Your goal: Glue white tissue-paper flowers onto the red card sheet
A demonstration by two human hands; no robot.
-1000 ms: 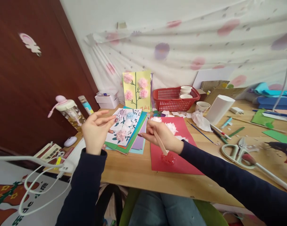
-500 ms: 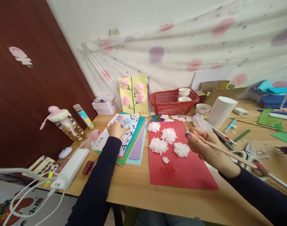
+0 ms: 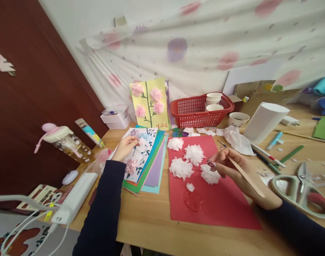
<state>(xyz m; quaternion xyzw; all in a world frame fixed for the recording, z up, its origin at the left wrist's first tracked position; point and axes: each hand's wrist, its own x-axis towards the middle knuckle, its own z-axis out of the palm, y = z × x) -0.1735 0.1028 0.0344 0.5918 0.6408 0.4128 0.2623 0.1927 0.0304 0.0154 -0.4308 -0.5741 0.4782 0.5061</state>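
Observation:
My left hand is pinched on a thin white tissue piece over the printed flower sheet, which tops a stack of coloured papers. Between the closed fingers of my right hand is a flat wooden stick, above the right side of the red paper. Several white tissue flowers sit on that paper. Below them lie a small white tissue piece and a ring of clear glue.
Behind stand a yellow flower picture, a red basket with paper cups, and a white roll. Scissors and pens lie at right. A bottle and a power strip are at left.
My left hand has lifted off the printed sheet and closed on a white tissue piece. My right hand still holds the stick. The view has shifted slightly.

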